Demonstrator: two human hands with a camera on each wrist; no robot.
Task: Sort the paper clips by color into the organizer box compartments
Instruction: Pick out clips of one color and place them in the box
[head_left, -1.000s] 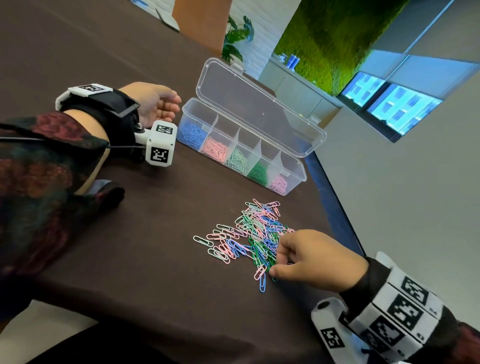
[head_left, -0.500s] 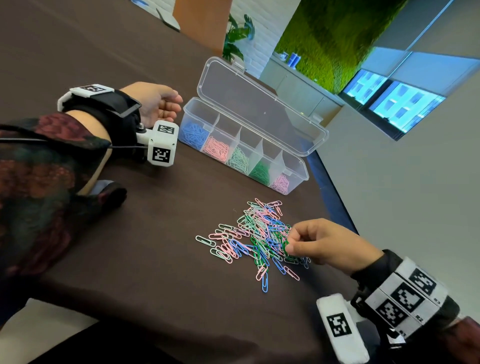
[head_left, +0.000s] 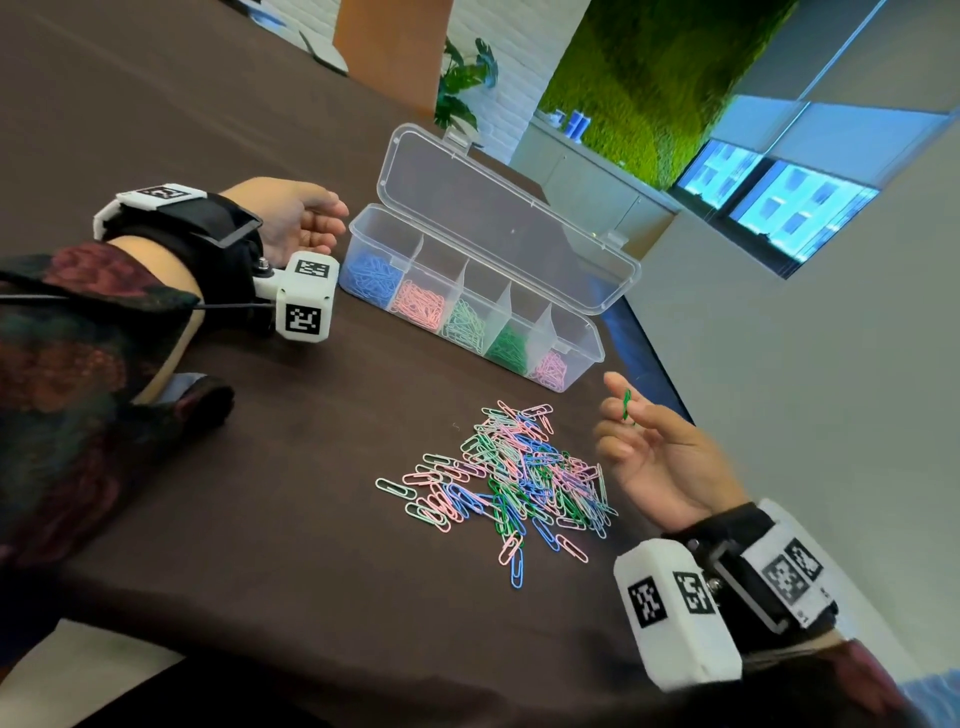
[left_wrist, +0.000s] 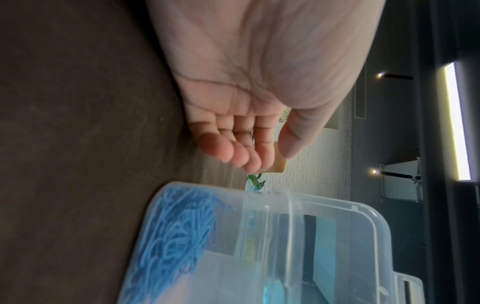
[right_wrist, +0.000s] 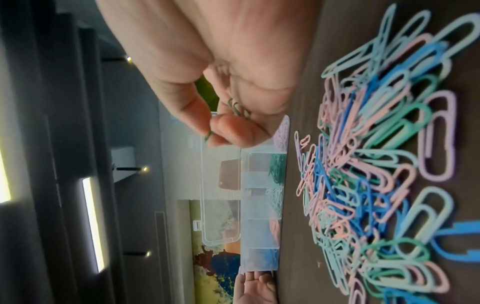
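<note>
A: Where is the clip in play?

B: A dark green paper clip (head_left: 627, 405) is pinched upright between thumb and forefinger of the right hand (head_left: 655, 453), which is raised off the tabletop (head_left: 291, 519), palm turned up, near the tabletop's right edge. It hangs between the loose pile of paper clips (head_left: 511, 478) and the end of the organizer box (head_left: 470, 306) nearest that edge.

A: Only one clip in that hand?

B: The right wrist view shows more green wire (right_wrist: 237, 108) tucked under the curled fingers; how many clips, I cannot tell.

A: And the left hand?

B: The left hand (head_left: 298, 221) lies on the tabletop just beside the box's blue end, fingers loosely curled, palm showing, holding nothing. Whether it touches the box wall is unclear.

A: The box itself?

B: Lid up, five compartments: blue, pink, pale green, dark green, then a light pinkish lot at the end nearest the right hand. In the left wrist view only the blue compartment (left_wrist: 176, 236) reads; the rest is blurred and cut off.
</note>
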